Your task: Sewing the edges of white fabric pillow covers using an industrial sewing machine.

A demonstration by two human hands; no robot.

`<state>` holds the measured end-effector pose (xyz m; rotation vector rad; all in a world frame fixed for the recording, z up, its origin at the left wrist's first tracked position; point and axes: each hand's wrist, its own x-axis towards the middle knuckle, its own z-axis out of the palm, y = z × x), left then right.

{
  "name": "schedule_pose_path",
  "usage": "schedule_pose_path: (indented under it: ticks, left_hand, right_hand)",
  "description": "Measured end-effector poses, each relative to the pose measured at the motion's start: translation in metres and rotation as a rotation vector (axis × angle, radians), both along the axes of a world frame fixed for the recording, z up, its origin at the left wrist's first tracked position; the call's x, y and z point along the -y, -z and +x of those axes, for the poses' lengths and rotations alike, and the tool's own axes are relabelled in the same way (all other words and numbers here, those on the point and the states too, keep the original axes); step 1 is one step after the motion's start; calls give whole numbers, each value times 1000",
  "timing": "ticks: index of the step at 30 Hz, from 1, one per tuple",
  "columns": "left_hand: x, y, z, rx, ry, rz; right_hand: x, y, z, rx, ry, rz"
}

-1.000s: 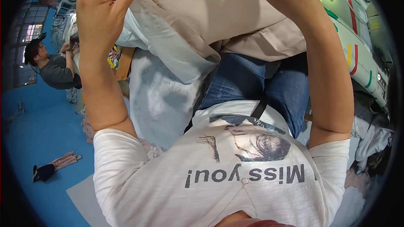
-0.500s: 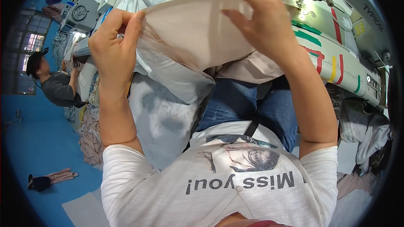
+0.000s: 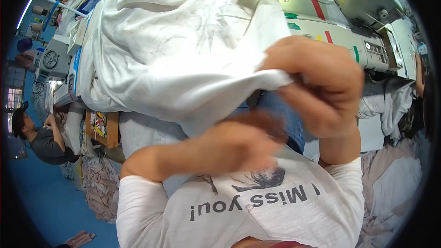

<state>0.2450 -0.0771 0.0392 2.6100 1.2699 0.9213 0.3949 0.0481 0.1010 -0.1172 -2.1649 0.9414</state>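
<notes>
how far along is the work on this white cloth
Done: nothing finished shows. In hand: the right hand pinches an edge of the white cloth, the left hand blurred just below it. Left: the cloth lies bunched, not under the needle of the sewing machine.

A grey-and-white sewing machine (image 3: pixel 349 32) fills the upper right, while another person (image 3: pixel 39 140) in dark grey sits at the left edge.

cam: one view, worn on my head | faces: down at my chest and lap | near: right hand (image 3: pixel 317 87) fills the middle, very close | far: sewing machine (image 3: pixel 340 23) at top | edges: bent round
</notes>
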Motion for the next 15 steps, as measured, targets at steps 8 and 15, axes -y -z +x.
schedule_pose_path:
  ticks: [8, 15]
  left_hand:
    - [-10, 61, -188, 111, -269, -433]
    - [106, 50, -128, -116, -251, -799]
  right_hand:
    - [32, 74, 45, 45, 99, -561]
    - [40, 155, 26, 160, 126, -648]
